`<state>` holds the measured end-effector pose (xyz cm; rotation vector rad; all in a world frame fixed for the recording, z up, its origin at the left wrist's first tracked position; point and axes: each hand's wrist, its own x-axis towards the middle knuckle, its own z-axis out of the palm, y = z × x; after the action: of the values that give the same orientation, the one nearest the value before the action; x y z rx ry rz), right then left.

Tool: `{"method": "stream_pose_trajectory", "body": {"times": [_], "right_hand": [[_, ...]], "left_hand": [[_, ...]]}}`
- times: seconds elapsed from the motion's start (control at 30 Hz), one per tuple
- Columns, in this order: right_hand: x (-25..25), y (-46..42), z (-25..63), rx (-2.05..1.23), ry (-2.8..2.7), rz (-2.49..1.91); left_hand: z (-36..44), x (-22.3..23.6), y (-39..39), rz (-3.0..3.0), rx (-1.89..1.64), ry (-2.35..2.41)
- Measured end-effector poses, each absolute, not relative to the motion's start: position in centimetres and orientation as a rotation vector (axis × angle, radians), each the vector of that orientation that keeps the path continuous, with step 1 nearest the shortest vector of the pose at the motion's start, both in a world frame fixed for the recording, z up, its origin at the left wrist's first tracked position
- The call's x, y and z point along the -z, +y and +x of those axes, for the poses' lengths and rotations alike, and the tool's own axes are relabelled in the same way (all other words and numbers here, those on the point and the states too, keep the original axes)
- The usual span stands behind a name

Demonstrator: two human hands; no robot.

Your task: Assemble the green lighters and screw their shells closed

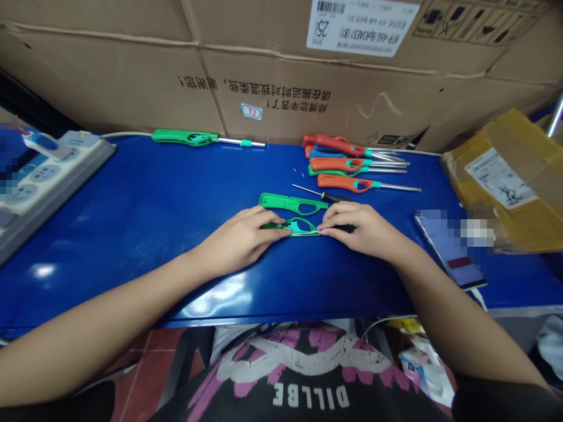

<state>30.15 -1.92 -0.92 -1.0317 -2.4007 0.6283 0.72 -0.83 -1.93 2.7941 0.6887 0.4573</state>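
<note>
An opened green lighter body [302, 227] lies on the blue table [145, 234] in front of me. My left hand [246, 237] presses down on its left end with fingers together. My right hand [358, 225] pinches its right end at the fingertips. Just behind it lies a separate green lighter half-shell [292, 203], and a thin screwdriver [321, 194] with a black handle rests by my right hand.
Several orange, red, blue and green long-nosed lighters [352, 164] are piled at the back right. One whole green lighter [197, 138] lies at the back left. A white power strip [48, 170] sits at the left, a phone [448, 246] at the right, big cardboard boxes [281, 64] behind.
</note>
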Motion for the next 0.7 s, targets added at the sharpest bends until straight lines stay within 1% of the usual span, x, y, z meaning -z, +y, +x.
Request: {"method": "stream_pose_trajectory", "body": {"times": [0.2,0.37,0.53,0.7], "right_hand": [[1.2,-1.9,29.8,-0.545,-2.428,-1.055],[1.2,-2.1,29.7,-0.546,-2.37,-1.086],[1.5,-2.5,28.9,-0.473,-2.381,-1.176],[1.9,-2.5,28.1,-0.531,-2.257,-1.175]], "left_hand": [[0.8,2.3,-0.8,2.778,-0.53,0.683],[0.8,2.2,-0.9,2.785,-0.534,0.677],[0.9,2.0,-1.0,2.838,-0.497,0.681],[0.9,2.0,-1.2,2.826,-0.485,0.735]]}}
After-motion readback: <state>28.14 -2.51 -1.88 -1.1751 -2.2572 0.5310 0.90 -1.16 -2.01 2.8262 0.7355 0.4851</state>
